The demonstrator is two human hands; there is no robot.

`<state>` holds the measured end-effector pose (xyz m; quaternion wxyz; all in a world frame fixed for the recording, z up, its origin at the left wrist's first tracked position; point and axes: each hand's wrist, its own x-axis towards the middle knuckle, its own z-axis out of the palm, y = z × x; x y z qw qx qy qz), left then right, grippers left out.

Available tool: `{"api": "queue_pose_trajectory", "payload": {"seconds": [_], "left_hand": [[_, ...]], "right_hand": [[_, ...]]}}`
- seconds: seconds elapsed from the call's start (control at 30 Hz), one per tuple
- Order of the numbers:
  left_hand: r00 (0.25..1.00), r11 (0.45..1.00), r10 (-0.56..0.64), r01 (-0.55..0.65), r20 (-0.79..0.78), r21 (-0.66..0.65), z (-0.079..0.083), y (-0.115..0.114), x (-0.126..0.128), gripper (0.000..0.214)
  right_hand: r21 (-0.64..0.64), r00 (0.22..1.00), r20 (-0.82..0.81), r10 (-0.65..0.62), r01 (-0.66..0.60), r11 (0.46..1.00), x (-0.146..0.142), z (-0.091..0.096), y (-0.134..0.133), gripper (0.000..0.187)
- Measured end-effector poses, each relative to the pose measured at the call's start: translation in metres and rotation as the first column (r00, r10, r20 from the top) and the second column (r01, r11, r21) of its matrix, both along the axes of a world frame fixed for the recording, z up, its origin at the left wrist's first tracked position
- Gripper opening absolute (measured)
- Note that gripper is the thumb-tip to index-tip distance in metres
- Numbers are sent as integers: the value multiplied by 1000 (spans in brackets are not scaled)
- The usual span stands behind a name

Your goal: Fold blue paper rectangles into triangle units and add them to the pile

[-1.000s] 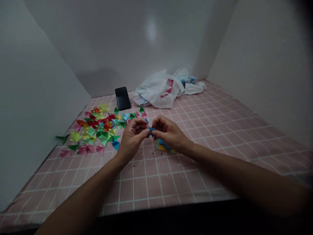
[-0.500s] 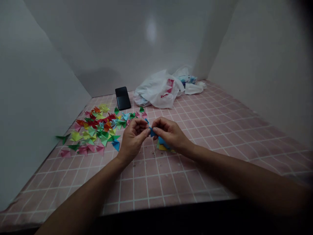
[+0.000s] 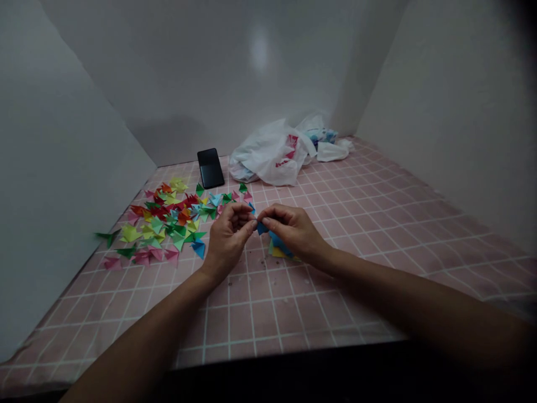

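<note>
Relative to the preceding view, the right hand [image 3: 291,229] has shifted slightly at the fingertips, and the small blue paper triangle [image 3: 262,228] now sits further down between the two hands, above the pink gridded mat [image 3: 251,319]. The grip of each hand is closed: the left hand [image 3: 229,240] and the right hand both pinch the triangle between thumb and curled fingers, though the fingers hide part of it. The triangle is thin, matte folded paper with sharp corners. Directly under the right hand lies a small stack of blue and yellow paper [image 3: 279,249], partly hidden. Fine crumbs [image 3: 264,263] are scattered on the mat below it. To the left spreads a loose pile of folded paper triangles [image 3: 168,221] in red, green, yellow, pink and blue. Further back, a black phone [image 3: 210,168] leans upright, beside a crumpled white plastic bag [image 3: 268,157] with red print. Beyond the bag are a blue-printed packet [image 3: 321,135] and a white cloth [image 3: 331,151], against smooth white walls [image 3: 84,140].
</note>
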<state>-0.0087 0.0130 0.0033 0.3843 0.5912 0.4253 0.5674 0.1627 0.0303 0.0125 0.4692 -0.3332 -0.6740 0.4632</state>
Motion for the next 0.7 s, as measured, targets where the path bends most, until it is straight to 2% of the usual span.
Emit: {"api": "queue_pose_trajectory", "payload": {"seconds": [0.1,0.23,0.4,0.5,0.7], "left_hand": [[1000,1000,15,-15,-17,7,0,0,-1,27],[999,1000,22,-21,-36,21,1,0,-1,27],[1000,1000,4,-3,21,-9,9,-2,2,28],[997,1000,-3,4,72,-27,14,-3,3,29],[990,999,-10,16,140,-40,15,-2,3,30]], "right_hand": [[-66,999,-45,15,-18,998,-1,-1,-1,9],[-187,985,-151,85,-113,976,-2,-3,-1,10],[-294,953,-272,130,-211,932,-3,-2,-1,24],[-312,965,-235,113,-185,932,-2,1,-1,25],[-280,991,-44,125,-133,951,-1,4,-4,22]]}}
